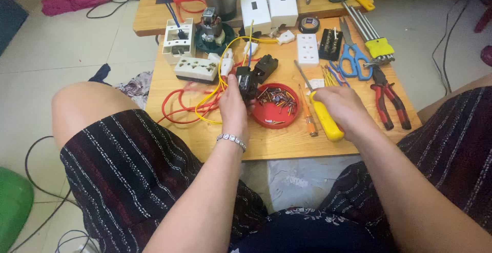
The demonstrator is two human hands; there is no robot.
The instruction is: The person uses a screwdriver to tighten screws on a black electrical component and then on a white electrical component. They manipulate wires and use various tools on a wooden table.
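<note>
- Left hand [234,107]: fingers curled around a small black electrical part [246,83], held upright just above the wooden table [215,140]; a beaded metal bracelet [231,140] sits on the wrist.
- Small black electrical part: in the left hand's grip, left of the red dish and touching or nearly touching its rim; red, yellow and blue wires run up from it. Its exact kind is hard to make out at this size, possibly a switch or plug body.
- Right hand [342,107]: closed in a fist around the yellow handle of a screwdriver [323,110]; the metal shaft points up and left, its tip free in the air beyond the dish.
- Red dish [275,106]: shallow, round, between the two hands, holding a scatter of small screws and wire offcuts.
- Second black part [266,67]: lying just behind the dish, apart from the left hand.
- Red wire [177,110] and yellow wire [218,86]: looped loosely on the table left of the left hand.
- White multi-socket outlet [196,69]: flat on the table, behind the wire loops.
- Orange tester screwdriver [308,117]: lying on the table between dish and right hand.
- Red-handled pliers [389,99]: lying right of the right hand.
- Blue-handled scissors [353,58]: farther back, near a white socket plate [308,49].
</note>
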